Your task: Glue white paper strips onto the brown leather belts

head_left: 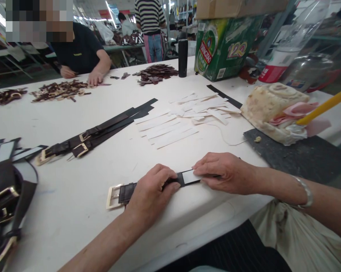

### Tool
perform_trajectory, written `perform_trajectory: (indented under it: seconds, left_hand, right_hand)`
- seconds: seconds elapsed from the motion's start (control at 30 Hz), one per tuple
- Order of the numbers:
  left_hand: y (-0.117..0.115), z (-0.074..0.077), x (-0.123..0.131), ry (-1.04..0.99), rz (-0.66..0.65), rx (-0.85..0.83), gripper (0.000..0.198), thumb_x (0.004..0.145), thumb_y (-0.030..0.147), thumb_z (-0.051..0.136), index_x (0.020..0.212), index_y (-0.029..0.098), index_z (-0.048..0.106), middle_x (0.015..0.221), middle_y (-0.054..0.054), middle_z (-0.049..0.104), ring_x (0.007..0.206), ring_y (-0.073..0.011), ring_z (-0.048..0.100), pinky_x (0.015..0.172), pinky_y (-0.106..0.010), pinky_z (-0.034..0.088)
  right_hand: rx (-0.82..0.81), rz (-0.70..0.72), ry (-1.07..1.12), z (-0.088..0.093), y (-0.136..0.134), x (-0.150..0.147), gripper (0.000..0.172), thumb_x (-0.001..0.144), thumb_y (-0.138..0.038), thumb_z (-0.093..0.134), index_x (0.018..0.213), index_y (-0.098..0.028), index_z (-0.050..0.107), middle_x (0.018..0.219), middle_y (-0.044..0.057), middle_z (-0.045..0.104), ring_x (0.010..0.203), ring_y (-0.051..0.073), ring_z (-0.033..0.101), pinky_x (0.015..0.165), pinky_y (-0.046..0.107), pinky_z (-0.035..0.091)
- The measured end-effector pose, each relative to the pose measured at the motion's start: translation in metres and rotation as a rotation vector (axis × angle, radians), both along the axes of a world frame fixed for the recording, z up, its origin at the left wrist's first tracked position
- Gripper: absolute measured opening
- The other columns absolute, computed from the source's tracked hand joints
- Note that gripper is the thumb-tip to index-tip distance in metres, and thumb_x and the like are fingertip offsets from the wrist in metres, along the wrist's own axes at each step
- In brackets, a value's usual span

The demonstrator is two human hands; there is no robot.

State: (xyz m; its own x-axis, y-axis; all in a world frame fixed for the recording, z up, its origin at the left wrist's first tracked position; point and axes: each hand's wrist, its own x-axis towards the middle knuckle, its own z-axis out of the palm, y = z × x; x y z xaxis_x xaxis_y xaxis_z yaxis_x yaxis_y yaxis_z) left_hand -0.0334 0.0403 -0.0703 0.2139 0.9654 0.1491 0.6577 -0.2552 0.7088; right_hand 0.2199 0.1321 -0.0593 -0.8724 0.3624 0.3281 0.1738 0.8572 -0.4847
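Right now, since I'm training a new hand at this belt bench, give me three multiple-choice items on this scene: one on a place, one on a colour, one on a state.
1. Where is the gold-coloured buckle of the belt?
A) Left of the left hand
B) Right of both hands
C) Between the hands

2. What colour is the patch at the belt's end?
A) Red
B) White
C) Yellow

3. Where is the right hand?
A) Lifted clear of the belt
B) On the buckle
C) On the belt's end

Answers:
1. A, the buckle sticks out past the left hand.
2. B, the patch shows white against the dark strap.
3. C, the hand lies on the patch end of the belt.
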Motion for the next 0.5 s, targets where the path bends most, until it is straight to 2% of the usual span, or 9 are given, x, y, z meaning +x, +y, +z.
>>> perform_trajectory:
  seconds: [0.23, 0.5]
  left_hand:
    - [0.0015, -0.0003, 0.0010, -0.004, 0.010, -0.050, 0.015, 0.088, 0.017, 0.064, 0.100, 0.024, 0.067, 0.098, -0.001, 0.062, 0.089, -0.0146, 0.061, 0.079, -0.030, 0.048]
    - [0.0021, 0.0016, 0.0005, 0.032, -0.025, -0.013, 0.018, 0.091, 0.018, 0.060, 0.105, 0.026, 0.068, 0.099, -0.002, 0.062, 0.090, -0.0148, 0.061, 0.079, -0.029, 0.050]
  right_hand:
    - [0.007, 0.001, -0.023, -0.0009, 0.0000, -0.0015, 0.021, 0.087, -0.007, 0.056, 0.099, -0.018, 0.069, 0.105, 0.007, 0.071, 0.097, 0.017, 0.064, 0.087, 0.029, 0.053]
    - [0.067, -0.009, -0.106, 0.0012, -0.0026, -0.0047, 0.019, 0.087, -0.006, 0.055, 0.094, -0.018, 0.069, 0.105, 0.008, 0.070, 0.097, 0.018, 0.063, 0.086, 0.031, 0.053]
